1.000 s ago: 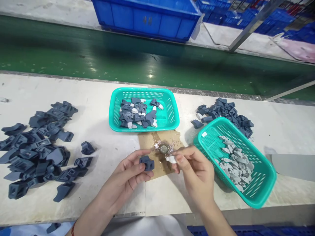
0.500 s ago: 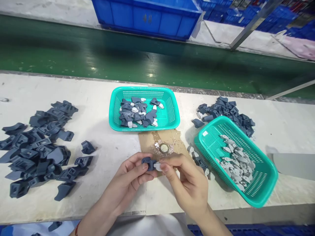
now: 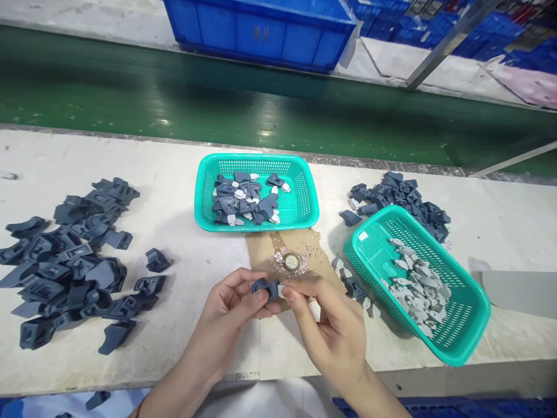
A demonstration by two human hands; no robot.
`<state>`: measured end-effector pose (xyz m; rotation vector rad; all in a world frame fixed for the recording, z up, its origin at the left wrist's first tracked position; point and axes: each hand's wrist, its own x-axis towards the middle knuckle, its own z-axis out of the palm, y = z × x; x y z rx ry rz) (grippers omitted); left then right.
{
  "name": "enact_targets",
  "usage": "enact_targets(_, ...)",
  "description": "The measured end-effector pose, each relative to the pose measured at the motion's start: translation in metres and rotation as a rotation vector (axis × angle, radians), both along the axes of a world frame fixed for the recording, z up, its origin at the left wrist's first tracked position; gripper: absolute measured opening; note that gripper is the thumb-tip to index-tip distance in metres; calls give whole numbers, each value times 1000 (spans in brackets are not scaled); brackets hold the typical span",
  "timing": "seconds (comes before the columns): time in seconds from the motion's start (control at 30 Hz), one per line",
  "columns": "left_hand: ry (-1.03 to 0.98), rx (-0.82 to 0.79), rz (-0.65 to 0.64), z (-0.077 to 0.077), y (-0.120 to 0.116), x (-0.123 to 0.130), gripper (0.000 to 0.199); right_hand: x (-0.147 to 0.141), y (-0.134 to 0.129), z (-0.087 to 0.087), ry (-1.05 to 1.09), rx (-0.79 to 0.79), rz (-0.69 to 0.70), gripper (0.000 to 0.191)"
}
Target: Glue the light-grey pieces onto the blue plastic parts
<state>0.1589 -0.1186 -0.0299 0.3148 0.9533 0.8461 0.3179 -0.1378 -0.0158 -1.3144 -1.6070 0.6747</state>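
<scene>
Between thumb and fingers, my left hand (image 3: 237, 305) grips a dark blue-grey plastic part (image 3: 266, 288). My right hand (image 3: 328, 322) pinches a small light-grey plastic piece (image 3: 281, 290), whose end meets the right side of the dark part; my fingertips hide most of it. Just beyond the hands, a small round tin (image 3: 291, 262) stands on a sheet of brown cardboard (image 3: 261, 255) strewn with shiny specks. Farther back, a green basket (image 3: 304, 217) contains dark parts with light-grey pieces attached. The green basket on the right (image 3: 472, 313) holds many loose light-grey pieces (image 3: 420, 290).
A heap of dark parts (image 3: 73, 255) spreads over the table's left side. Another dark heap (image 3: 404, 197) lies behind the right basket. Past the table runs a green belt (image 3: 130, 98), with a large blue bin (image 3: 261, 35) beyond it and a metal post (image 3: 448, 46) at right.
The dark part has turned slightly in my left fingers, and less of the light-grey piece shows between the hands. Both hands stay in nearly the same place.
</scene>
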Motion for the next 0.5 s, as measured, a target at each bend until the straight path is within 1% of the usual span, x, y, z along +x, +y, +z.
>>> enact_targets(0.07, 24, 14, -7, -2, -1, 1, 33, 0, 0, -1, 23, -33, 5, 15)
enact_targets(0.13, 68, 40, -35, -2, -2, 1, 34, 1, 2, -2, 82, -115, 2, 13)
enact_targets(0.17, 92, 59, -72, -1, -2, 1, 34, 2, 3, -2, 129, -173, 4, 13)
enact_targets(0.23, 149, 135, -189, 3, -2, -1, 35, 4, 5, -3, 239, -286, 17, 17)
enact_targets(0.3, 255, 281, -336, 8, -1, -4, 35, 7, 7, -4, 305, -364, 25, 21)
enact_targets(0.33, 338, 371, -408, 12, 1, -7, 33, 8, 7, -4, 304, -382, 26, 23)
enact_targets(0.4, 528, 534, -533, 17, 4, -12, 25, 10, 7, -4, 240, -388, 43, 25)
enact_targets(0.47, 661, 625, -639, 21, 8, -17, 24, 13, 9, -2, 140, -383, 108, 25)
enact_targets(0.5, 687, 652, -691, 22, 10, -18, 26, 15, 10, -1, 83, -374, 153, 24)
